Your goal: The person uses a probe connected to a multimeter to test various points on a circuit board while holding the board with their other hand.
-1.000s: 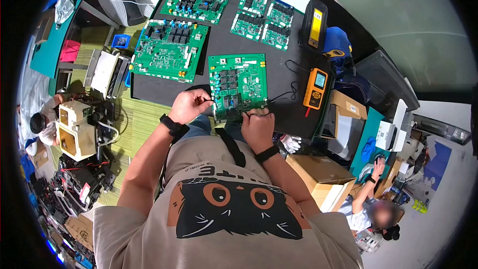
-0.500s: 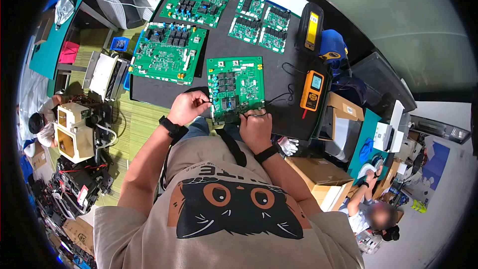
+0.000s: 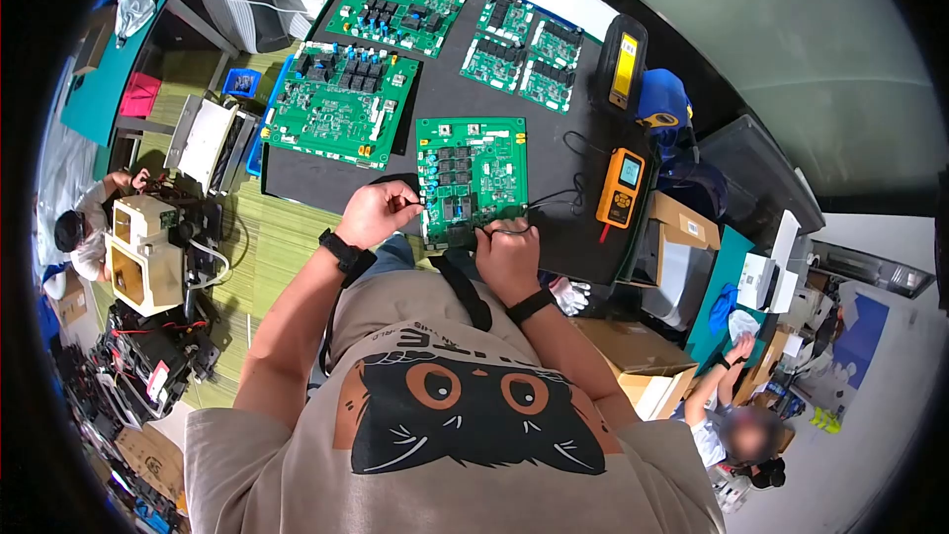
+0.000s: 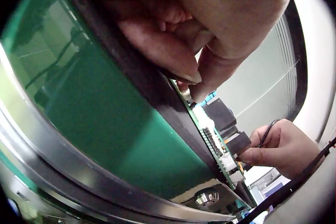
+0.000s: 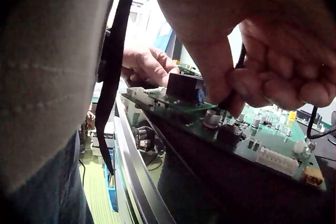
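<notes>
Pinching black lead [image 3: 554,200] at circuit board [image 3: 473,173]

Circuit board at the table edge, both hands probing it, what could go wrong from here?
The right hand holds its probe among close-packed parts on the circuit board; a slip might bridge two contacts. The board lies at the near edge of the table, so the left hand could push it off.
</notes>
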Available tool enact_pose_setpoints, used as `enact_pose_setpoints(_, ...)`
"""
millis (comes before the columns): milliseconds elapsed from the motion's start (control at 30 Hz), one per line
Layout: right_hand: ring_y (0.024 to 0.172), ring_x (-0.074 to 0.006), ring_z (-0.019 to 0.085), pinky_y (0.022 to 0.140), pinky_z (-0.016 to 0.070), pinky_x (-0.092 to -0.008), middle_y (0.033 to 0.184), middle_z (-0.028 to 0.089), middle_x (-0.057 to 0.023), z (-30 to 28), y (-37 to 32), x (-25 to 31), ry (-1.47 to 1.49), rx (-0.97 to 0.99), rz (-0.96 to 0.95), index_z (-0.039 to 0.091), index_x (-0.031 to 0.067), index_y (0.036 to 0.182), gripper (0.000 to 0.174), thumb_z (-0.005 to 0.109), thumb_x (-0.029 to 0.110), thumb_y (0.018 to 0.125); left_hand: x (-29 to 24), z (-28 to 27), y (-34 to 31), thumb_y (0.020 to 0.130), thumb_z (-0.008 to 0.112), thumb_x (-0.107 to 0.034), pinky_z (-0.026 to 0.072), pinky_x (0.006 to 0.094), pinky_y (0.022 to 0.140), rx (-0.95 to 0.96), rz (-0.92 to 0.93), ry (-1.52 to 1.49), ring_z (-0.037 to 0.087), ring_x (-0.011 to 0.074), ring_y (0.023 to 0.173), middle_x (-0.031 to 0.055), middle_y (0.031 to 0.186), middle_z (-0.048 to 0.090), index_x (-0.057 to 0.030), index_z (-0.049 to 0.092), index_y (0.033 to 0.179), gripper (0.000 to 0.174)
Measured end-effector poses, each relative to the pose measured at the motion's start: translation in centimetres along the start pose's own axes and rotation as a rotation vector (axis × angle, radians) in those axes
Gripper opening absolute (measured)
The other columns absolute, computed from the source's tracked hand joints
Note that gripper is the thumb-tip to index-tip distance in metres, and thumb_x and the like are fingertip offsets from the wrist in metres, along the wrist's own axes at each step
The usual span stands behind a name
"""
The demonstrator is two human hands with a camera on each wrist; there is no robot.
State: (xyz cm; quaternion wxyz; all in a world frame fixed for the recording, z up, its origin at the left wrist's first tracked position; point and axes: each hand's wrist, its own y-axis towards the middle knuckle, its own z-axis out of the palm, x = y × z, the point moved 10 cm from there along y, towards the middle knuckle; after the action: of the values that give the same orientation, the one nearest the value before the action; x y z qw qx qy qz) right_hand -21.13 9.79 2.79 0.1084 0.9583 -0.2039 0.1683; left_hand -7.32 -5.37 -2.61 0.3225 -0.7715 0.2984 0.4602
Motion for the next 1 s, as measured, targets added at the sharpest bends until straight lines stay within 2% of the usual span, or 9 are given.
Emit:
enact_pose_setpoints(400, 0.078, -0.0310, 0.062, 0.072, 0.0430, -0.0432, 0.073, 0.066, -0.0114, 0.3, 0.3, -0.1, -0.017, 0.057, 0.032, 0.067, 0.0061, 0.069, 0.015, 0.071, 0.018, 0.078, -0.1, -0.1, 0.1, 0.083, 0.076, -0.009, 0.0430, 0.0241, 0.053, -0.011, 0.002, -0.009, 0.050, 0.0049, 0.057, -0.0014, 0.065, 0.058, -0.0025, 0.068, 0.085, 0.011)
enact_pose_setpoints(767, 0.075, -0.0307, 0.060, 0.070, 0.0431, -0.0446, 0.071, 0.063, -0.0102, -0.7, 0.5, 0.2, 0.029, -0.049, -0.025, 0.064, 0.0070, 0.069, 0.015, 0.073, 0.016, 0.077, 0.1, 0.0, 0.0, 0.083, 0.076, -0.009, 0.0431, 0.0234, 0.054, -0.006, -0.022, -0.001, 0.050, 0.0042, 0.058, -0.0015, 0.065, 0.059, -0.0025, 0.068, 0.085, 0.010)
enact_pose_setpoints(1000, 0.075, -0.0309, 0.060, 0.070, 0.0431, -0.0445, 0.070, 0.063, -0.0102, -0.2, 0.6, 0.2, 0.031, -0.046, -0.046, 0.064, 0.0073, 0.068, 0.015, 0.073, 0.016, 0.077, -0.1, -0.1, 0.0, 0.083, 0.076, -0.009, 0.0434, 0.0237, 0.054, -0.019, -0.012, -0.003, 0.050, 0.0041, 0.058, -0.0018, 0.066, 0.059, -0.0024, 0.068, 0.085, 0.011)
